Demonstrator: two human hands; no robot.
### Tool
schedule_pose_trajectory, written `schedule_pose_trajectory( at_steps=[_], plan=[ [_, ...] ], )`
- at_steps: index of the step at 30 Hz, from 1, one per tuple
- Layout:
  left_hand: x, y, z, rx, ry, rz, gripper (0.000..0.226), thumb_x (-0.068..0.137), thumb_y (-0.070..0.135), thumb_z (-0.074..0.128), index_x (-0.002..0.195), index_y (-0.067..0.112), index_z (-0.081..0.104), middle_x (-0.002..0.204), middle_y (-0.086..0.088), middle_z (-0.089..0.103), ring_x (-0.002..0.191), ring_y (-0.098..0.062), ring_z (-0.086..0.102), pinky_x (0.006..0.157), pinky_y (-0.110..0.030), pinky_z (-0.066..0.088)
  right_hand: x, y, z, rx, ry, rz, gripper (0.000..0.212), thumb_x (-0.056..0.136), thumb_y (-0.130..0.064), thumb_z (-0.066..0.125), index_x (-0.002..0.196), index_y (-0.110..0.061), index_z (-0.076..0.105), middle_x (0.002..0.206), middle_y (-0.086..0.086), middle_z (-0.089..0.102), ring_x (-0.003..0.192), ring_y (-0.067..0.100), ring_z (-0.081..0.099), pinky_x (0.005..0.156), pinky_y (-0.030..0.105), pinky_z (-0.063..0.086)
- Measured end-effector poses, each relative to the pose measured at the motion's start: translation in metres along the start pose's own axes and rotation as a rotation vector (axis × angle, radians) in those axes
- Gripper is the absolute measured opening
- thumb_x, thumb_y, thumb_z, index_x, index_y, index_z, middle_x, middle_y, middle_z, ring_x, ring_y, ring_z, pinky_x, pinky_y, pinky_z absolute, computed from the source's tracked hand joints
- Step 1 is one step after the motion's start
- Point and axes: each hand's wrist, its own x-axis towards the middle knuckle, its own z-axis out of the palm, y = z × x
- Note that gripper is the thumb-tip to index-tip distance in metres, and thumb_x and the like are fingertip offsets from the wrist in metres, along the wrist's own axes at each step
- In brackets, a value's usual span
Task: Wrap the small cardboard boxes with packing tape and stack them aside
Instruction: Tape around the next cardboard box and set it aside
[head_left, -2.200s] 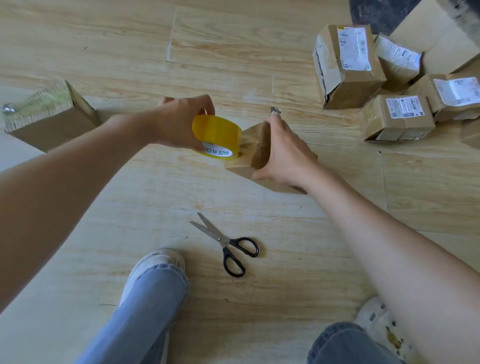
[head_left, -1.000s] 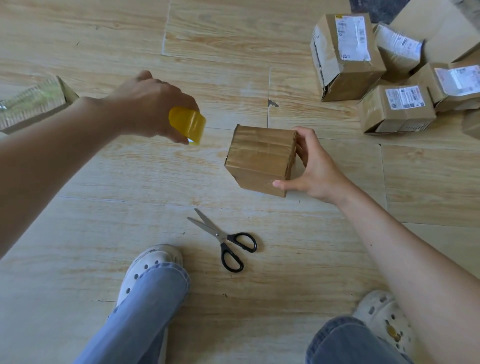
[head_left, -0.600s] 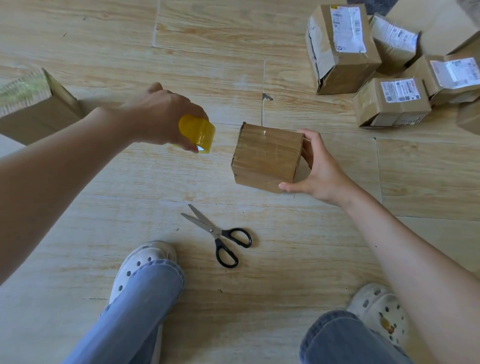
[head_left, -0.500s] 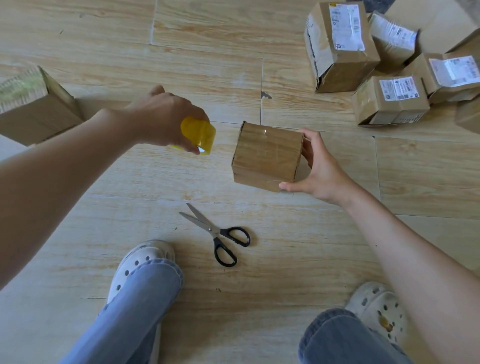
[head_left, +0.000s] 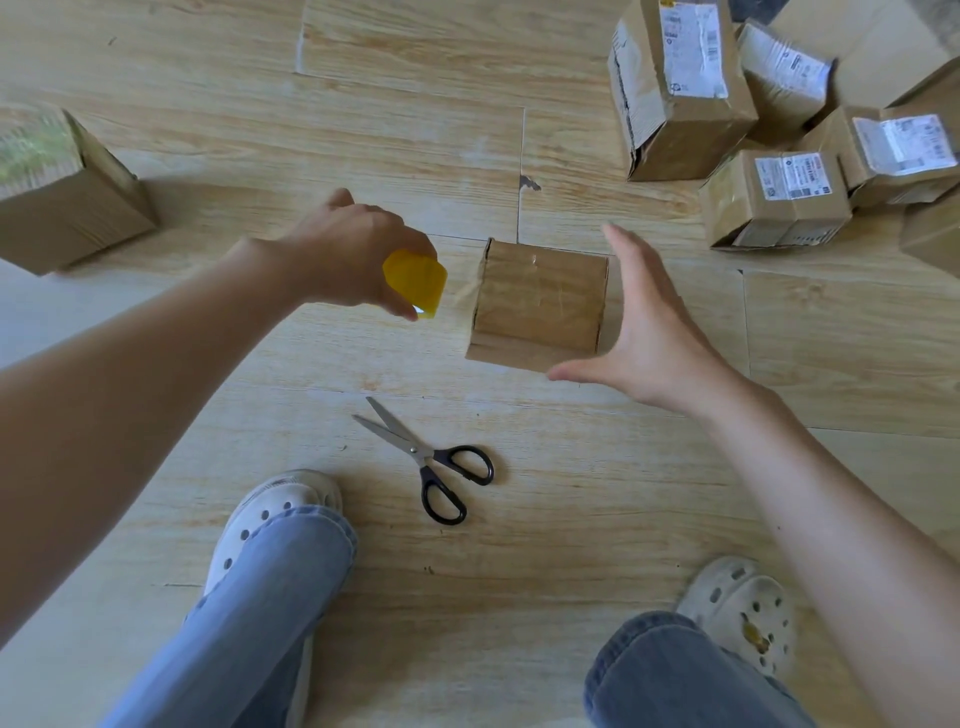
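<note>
A small brown cardboard box (head_left: 540, 301) wrapped in clear tape sits on the wooden floor in the middle. My right hand (head_left: 644, 332) is spread beside its right side, fingers straight, thumb near the front lower corner. My left hand (head_left: 353, 254) grips a yellow roll of packing tape (head_left: 415, 283) just left of the box. A faint strip of clear tape seems to run from the roll to the box's left edge.
Black-handled scissors (head_left: 426, 457) lie on the floor in front of the box. Several labelled cardboard boxes (head_left: 774, 200) are piled at the back right. One taped box (head_left: 57, 192) stands at the far left. My two feet in white clogs (head_left: 275, 514) are below.
My right hand has let go of the box and spread its fingers. The left hand with the roll came back close to the box after pulling away to the left.
</note>
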Motion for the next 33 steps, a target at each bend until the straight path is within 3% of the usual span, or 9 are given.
schedule_pose_trajectory(
  at_steps=[5,7,10,15,18,21,24,28,33],
  plan=[
    [0.0,0.004,0.0,-0.005,0.001,-0.005,0.065,0.066,0.065,0.071,0.122,0.036,0.056,0.109,0.006,0.065,0.103,-0.02,0.056,0.082,-0.031,0.024,0.023,-0.053,0.007,-0.412,-0.053,-0.201,0.131,0.058,-0.057,0.085,0.154,-0.012,0.008,0.162,0.005,0.011,0.148,0.021,0.011,0.121,0.044,0.009],
    [-0.001,0.004,-0.002,-0.009,-0.005,-0.007,0.067,0.066,0.065,0.071,0.123,0.035,0.055,0.112,0.005,0.065,0.106,-0.02,0.056,0.081,-0.03,0.022,0.035,-0.061,0.015,-0.524,-0.115,-0.206,0.126,0.066,-0.047,0.085,0.155,-0.011,0.003,0.16,0.007,0.014,0.148,0.022,0.014,0.121,0.044,0.009],
    [-0.005,0.004,-0.01,-0.055,-0.014,-0.01,0.073,0.065,0.06,0.076,0.128,0.031,0.052,0.117,0.005,0.064,0.111,-0.021,0.056,0.087,-0.032,0.024,0.045,-0.064,0.019,-0.579,-0.118,-0.19,0.11,0.072,-0.027,0.085,0.153,-0.007,0.013,0.148,0.01,0.033,0.135,0.028,0.037,0.114,0.042,0.026],
    [-0.021,-0.006,-0.051,-0.186,0.087,-0.061,0.065,0.063,0.031,0.087,0.116,0.012,0.056,0.091,0.003,0.059,0.084,-0.026,0.059,0.099,-0.038,0.026,0.047,-0.053,0.013,-0.284,0.023,-0.149,0.098,0.062,-0.024,0.089,0.142,-0.011,0.035,0.137,0.003,0.044,0.119,0.024,0.049,0.1,0.038,0.039],
    [-0.027,-0.009,-0.076,-0.242,0.096,-0.022,0.057,0.06,0.042,0.088,0.105,0.02,0.062,0.078,0.015,0.058,0.079,-0.021,0.054,0.097,-0.042,0.031,0.043,-0.043,0.017,0.041,0.093,-0.094,0.097,0.061,-0.028,0.09,0.141,-0.017,0.035,0.137,-0.002,0.046,0.116,0.014,0.048,0.093,0.028,0.04],
    [-0.032,-0.001,-0.086,-0.332,0.017,-0.051,0.066,0.056,0.065,0.069,0.117,0.041,0.059,0.099,0.025,0.058,0.104,-0.011,0.051,0.105,-0.042,0.032,0.034,-0.031,0.031,0.269,0.086,-0.088,0.09,0.062,-0.023,0.09,0.136,-0.017,0.038,0.127,-0.004,0.052,0.114,0.012,0.052,0.097,0.032,0.046],
    [-0.036,0.006,-0.081,-0.366,-0.019,-0.015,0.069,0.059,0.068,0.061,0.125,0.055,0.048,0.118,0.03,0.051,0.113,-0.006,0.044,0.104,-0.034,0.027,0.029,-0.018,0.044,0.355,0.084,-0.076,0.09,0.062,-0.024,0.09,0.134,-0.021,0.037,0.124,-0.008,0.054,0.112,0.007,0.054,0.097,0.027,0.046],
    [-0.023,0.012,-0.071,-0.146,0.022,0.054,0.067,0.066,0.075,0.057,0.129,0.051,0.048,0.125,0.01,0.062,0.103,-0.017,0.048,0.085,-0.027,0.022,0.03,-0.005,0.051,0.414,0.062,-0.046,0.089,0.061,-0.029,0.089,0.131,-0.033,0.034,0.12,-0.021,0.051,0.114,-0.006,0.051,0.095,0.016,0.042],
    [-0.009,0.017,-0.061,0.23,-0.038,0.11,0.07,0.071,0.07,0.059,0.133,0.038,0.05,0.115,0.004,0.065,0.11,-0.021,0.053,0.094,-0.035,0.028,0.035,0.024,0.057,0.491,0.021,-0.04,0.091,0.065,-0.015,0.088,0.138,-0.02,0.034,0.135,-0.01,0.048,0.128,0.003,0.045,0.108,0.022,0.034]
  ],
)
